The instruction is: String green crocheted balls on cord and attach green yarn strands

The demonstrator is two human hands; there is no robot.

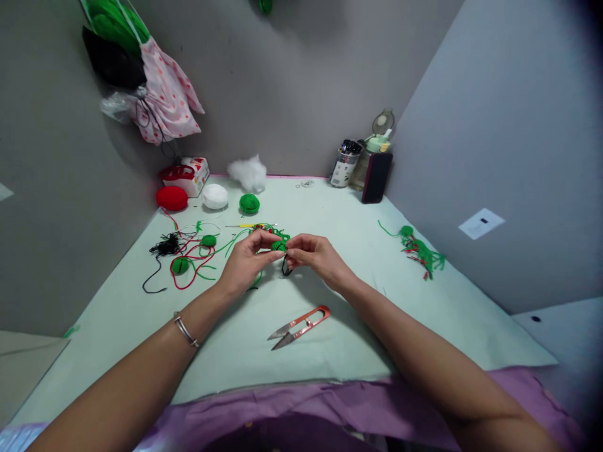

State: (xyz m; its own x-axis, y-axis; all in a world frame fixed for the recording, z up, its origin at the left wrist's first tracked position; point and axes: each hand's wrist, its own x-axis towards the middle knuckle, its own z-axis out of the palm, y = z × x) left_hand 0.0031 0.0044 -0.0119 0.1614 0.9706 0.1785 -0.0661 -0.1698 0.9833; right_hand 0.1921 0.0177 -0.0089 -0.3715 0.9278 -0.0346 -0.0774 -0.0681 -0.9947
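Observation:
Between both hands, just above the table, is a small green crocheted piece (279, 246). My left hand (252, 256) pinches its left side between thumb and fingers. Closed at its right edge, my right hand (313, 254) has its fingertips together there; whether they grip the piece itself or a thread is too small to tell. A black yarn loop (286, 267) hangs below the fingertips. Behind the hands lie green and red crocheted bits (264, 230), partly hidden. Orange-handled thread snips (301, 326) rest on the table in front of the hands.
Left of the hands are tangled black yarn (168, 245), red yarn (181, 286) and small green balls (179, 266). Red (172, 198), white (215, 196) and green yarn balls (249, 203) sit behind. A phone (377, 178) leans at back right; green-red yarn pieces (424, 254) lie right.

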